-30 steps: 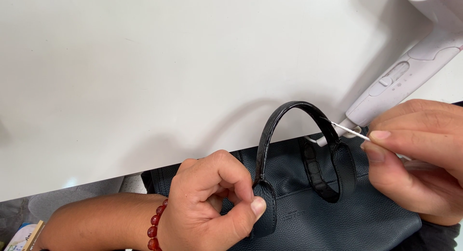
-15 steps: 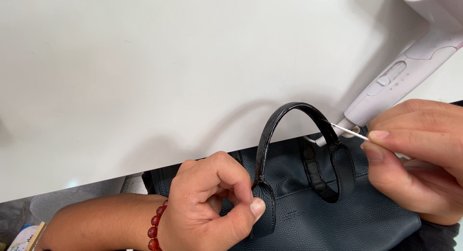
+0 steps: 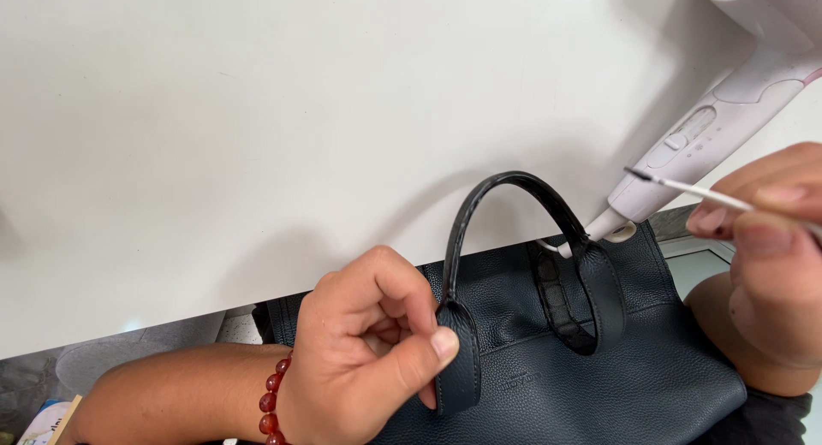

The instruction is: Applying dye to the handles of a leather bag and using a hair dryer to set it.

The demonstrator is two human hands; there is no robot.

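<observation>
A dark navy pebbled-leather handbag (image 3: 599,376) lies flat at the near edge of a white table (image 3: 257,137), most of its body overhanging that edge. Its black, glossy arched handle (image 3: 505,188) stands upright over the tabletop, one end fixed in a leather tab (image 3: 458,359) pinched at the bag's front. A second handle (image 3: 565,308) lies flat on the leather. A thin white swab stick (image 3: 685,186) with a dark tip (image 3: 634,173) is held level, just right of the arch, not touching it.

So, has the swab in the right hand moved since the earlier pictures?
Yes. The swab tip was at the handle base; now it lies higher, across the hair dryer grip, off the bag.
</observation>
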